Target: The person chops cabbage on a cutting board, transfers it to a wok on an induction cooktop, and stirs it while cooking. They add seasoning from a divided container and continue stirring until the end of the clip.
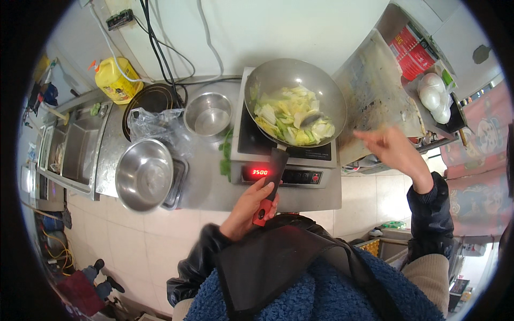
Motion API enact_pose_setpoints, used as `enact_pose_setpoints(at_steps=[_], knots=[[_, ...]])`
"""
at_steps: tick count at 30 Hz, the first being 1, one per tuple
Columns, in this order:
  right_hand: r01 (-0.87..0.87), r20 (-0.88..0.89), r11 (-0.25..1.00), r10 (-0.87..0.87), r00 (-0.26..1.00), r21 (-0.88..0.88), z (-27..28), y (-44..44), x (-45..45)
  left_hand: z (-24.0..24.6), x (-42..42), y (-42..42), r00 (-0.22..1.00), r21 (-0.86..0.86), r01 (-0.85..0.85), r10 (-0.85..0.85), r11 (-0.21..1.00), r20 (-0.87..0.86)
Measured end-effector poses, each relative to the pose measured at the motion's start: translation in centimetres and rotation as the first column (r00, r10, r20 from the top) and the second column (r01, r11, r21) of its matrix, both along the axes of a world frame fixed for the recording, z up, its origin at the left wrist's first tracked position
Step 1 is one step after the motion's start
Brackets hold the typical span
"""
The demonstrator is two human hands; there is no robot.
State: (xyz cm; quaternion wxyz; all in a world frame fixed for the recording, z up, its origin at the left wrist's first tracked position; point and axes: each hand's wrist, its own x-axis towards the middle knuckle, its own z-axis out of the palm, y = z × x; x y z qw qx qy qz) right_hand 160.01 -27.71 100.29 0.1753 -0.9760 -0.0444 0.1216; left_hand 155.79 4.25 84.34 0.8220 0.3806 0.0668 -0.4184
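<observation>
My left hand [257,200] is closed around the black and red handle [275,170] of a metal wok [297,72], which sits tilted on an induction cooker [237,160] with a lit red display. Chopped cabbage [287,112] fills the wok's lower part. The dark bowl of a ladle or spoon [311,119] rests among the leaves; its handle cannot be made out. Right of the wok's rim is my right hand [387,150], index finger stretched towards the wok and the other fingers curled; whether it grips a handle is unclear.
Left of the cooker are green leaves [225,156], a small steel pot [209,114], clear plastic bags [160,124], a large steel bowl [144,176] and a yellow jug [116,80]. A stained panel [373,92] stands at right. A seated person's legs [100,281] show at lower left.
</observation>
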Motion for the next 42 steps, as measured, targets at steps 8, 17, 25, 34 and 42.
enact_pose_setpoints(at_steps=[8,17,25,34,42], knots=[[-0.116,0.169,0.991,0.125,0.978,-0.063,-6.3,3.5,3.2,0.4,0.2,-0.1,1.000,0.077,0.008,-0.009,0.997,0.014],[-0.060,0.439,0.979,-0.031,0.898,0.193,-10.0,9.6,10.4,0.2,0.7,0.6,1.000,0.022,0.007,-0.008,1.000,0.017],[-0.432,0.356,0.764,0.619,0.701,-0.478,-10.8,0.2,7.0,0.2,0.7,0.8,0.999,0.039,0.003,-0.005,0.999,0.050],[-0.423,0.511,0.875,0.481,0.712,-0.235,-9.9,4.9,4.2,0.2,0.8,0.8,0.999,0.051,0.015,-0.017,0.999,0.049],[-0.345,0.334,0.842,0.494,0.803,-0.415,-7.0,-3.4,2.8,-0.3,0.9,1.0,0.999,-0.011,0.009,-0.009,1.000,0.039]])
